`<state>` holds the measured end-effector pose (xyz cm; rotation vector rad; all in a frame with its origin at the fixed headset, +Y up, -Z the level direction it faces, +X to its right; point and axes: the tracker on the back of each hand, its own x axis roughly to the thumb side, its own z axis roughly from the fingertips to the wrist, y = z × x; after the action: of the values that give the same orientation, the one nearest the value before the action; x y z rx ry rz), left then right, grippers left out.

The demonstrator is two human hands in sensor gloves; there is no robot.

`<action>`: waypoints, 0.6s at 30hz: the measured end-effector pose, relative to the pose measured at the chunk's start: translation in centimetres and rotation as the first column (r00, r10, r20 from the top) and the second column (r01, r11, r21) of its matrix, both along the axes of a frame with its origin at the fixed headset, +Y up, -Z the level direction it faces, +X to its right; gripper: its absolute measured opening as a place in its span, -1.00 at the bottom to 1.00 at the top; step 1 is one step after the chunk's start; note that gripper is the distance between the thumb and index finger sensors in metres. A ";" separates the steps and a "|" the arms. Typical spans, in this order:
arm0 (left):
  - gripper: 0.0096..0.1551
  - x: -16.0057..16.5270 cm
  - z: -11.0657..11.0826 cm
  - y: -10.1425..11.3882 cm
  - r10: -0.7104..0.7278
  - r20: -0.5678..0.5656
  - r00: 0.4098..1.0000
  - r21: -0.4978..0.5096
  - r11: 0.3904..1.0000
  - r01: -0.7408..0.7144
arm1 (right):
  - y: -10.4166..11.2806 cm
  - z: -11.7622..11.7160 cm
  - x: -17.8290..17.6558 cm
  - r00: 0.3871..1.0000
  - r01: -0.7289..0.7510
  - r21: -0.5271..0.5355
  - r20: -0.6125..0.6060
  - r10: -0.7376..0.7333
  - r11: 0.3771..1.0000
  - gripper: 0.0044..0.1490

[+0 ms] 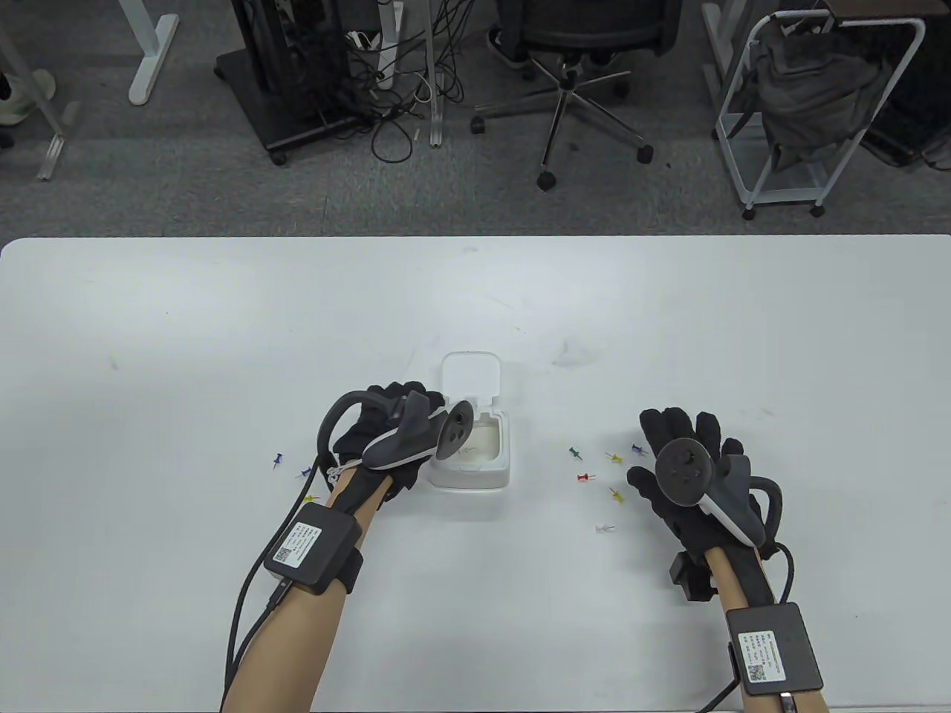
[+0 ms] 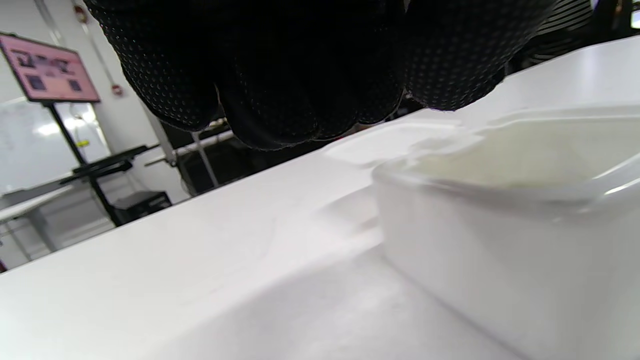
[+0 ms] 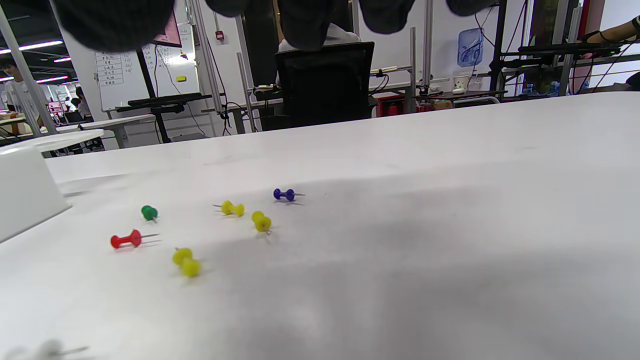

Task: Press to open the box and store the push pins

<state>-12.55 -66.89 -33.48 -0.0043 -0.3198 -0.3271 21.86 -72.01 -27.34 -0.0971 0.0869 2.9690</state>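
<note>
A small white box (image 1: 475,454) stands mid-table, its lid (image 1: 469,373) flipped open toward the far side and its inside bare. My left hand (image 1: 388,407) sits right against the box's left side with loosely curled fingers (image 2: 280,75) hanging above the table; the tracker hides any contact. To the right of the box lie several push pins: green (image 1: 573,451), red (image 1: 585,477), yellow (image 1: 616,492), blue (image 1: 637,448) and a clear one (image 1: 605,528). My right hand (image 1: 680,434) is spread flat just right of them, holding nothing. In the right wrist view the red pin (image 3: 127,240) and blue pin (image 3: 285,194) lie ahead.
Three more pins lie left of my left wrist: two blue (image 1: 278,460) (image 1: 306,472) and one yellow (image 1: 310,498). The white table (image 1: 186,334) stretches wide on both sides. An office chair (image 1: 579,44) and a cart (image 1: 810,104) stand beyond its far edge.
</note>
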 end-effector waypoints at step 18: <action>-0.43 -13.4 -0.6 -3.5 -0.010 -0.328 0.944 -0.072 0.997 -0.015 | 0.0 0.0 0.0 1.000 -0.004 -0.007 0.001 0.004 1.000 -0.06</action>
<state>-25.92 -70.35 -34.13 -0.1295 0.0002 -0.3063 21.82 -72.04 -27.35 -0.0996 0.0966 2.9724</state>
